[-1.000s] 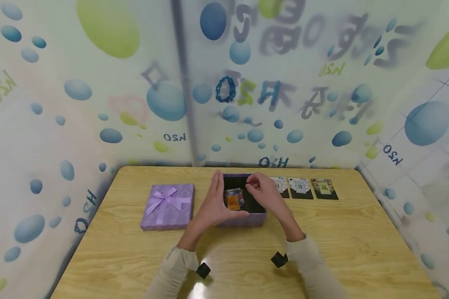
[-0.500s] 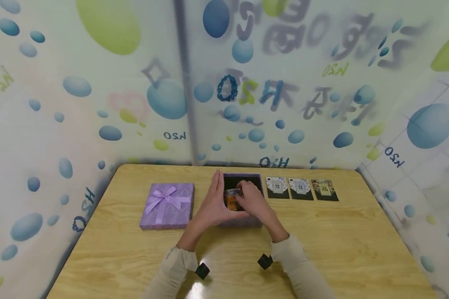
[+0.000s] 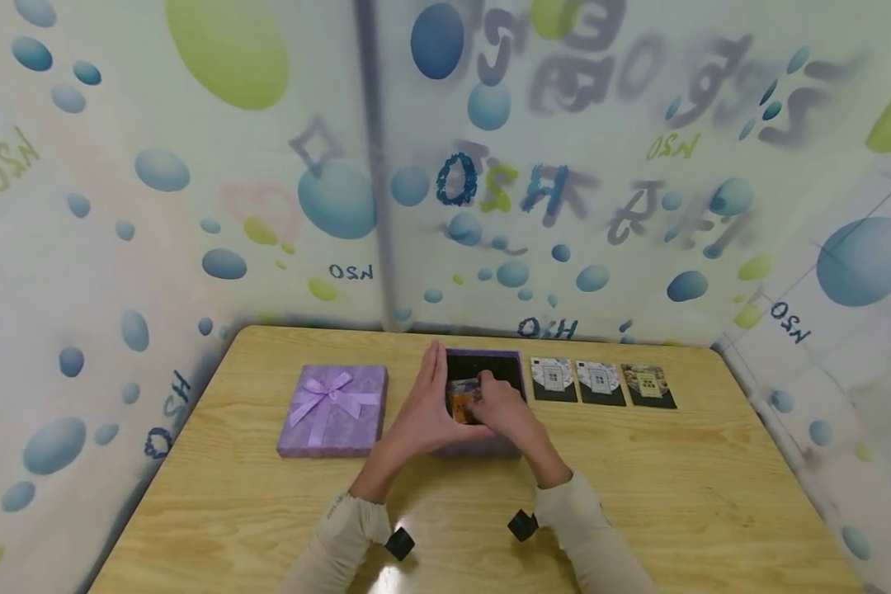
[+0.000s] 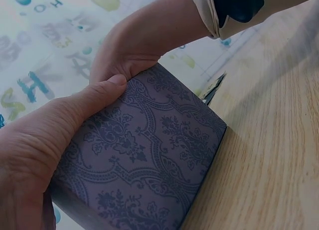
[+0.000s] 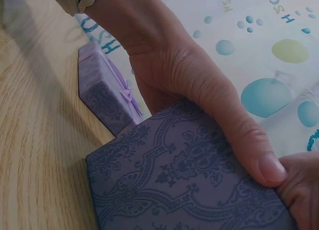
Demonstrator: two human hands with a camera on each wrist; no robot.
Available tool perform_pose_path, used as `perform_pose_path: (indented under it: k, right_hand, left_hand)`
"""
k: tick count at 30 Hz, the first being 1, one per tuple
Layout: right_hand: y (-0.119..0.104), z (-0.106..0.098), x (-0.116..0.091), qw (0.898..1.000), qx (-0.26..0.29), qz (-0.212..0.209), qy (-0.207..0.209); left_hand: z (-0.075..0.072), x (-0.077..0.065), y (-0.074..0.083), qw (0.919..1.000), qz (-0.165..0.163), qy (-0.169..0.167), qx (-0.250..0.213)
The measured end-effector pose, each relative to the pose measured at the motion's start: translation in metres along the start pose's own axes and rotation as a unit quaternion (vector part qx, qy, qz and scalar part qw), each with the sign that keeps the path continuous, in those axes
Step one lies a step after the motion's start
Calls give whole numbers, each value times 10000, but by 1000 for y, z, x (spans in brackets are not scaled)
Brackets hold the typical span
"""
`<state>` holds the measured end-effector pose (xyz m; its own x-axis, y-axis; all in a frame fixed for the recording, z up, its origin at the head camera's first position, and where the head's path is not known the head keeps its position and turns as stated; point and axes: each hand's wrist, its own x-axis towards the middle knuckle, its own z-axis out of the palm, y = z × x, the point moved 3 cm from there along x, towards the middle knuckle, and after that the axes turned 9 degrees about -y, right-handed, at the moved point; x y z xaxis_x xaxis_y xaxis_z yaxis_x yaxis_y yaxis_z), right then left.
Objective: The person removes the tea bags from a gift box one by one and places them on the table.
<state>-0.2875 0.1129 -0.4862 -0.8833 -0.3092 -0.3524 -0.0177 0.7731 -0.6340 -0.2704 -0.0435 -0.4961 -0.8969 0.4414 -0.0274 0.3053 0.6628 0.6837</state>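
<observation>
A purple gift box (image 3: 483, 448) with a dark inside stands uncovered on the table, its patterned front wall (image 4: 144, 140) close up in the left wrist view. My left hand (image 3: 421, 412) holds the box at its near left corner, fingers stretched along the left side and thumb (image 5: 239, 135) over the front edge. Inside lies a small flat square packet (image 3: 461, 406) with an orange label. Reaching in from the right, my right hand (image 3: 503, 408) pinches the packet at its right edge; its fingertips are partly hidden. Both wrist views hide the packet behind the front wall.
Left of the box lies its purple lid (image 3: 334, 411) with a ribbon bow. Right of it are three square packets in a row: two white and black ones (image 3: 553, 378) (image 3: 601, 382) and a yellowish one (image 3: 649, 385). A patterned wall covering (image 3: 408, 272) rises behind the wooden table (image 3: 668, 487).
My right hand has moved left and down inside the box, from its right side onto the orange-labelled packet. The left hand keeps its place on the box.
</observation>
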Motion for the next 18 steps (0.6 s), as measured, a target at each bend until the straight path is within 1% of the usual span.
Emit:
perform_pose_path:
  k: [5, 14, 18]
  right_hand:
    - [0, -2, 1, 9999, 44, -147, 45]
    - [-3, -4, 1, 9992, -208, -331, 7]
    - [-4, -4, 1, 9984, -234, -517, 28]
  left_hand:
    - [0, 0, 0, 10000, -17, 1, -54]
    - [0, 1, 0, 10000, -17, -30, 30]
    - [1, 1, -1, 10000, -6, -30, 61]
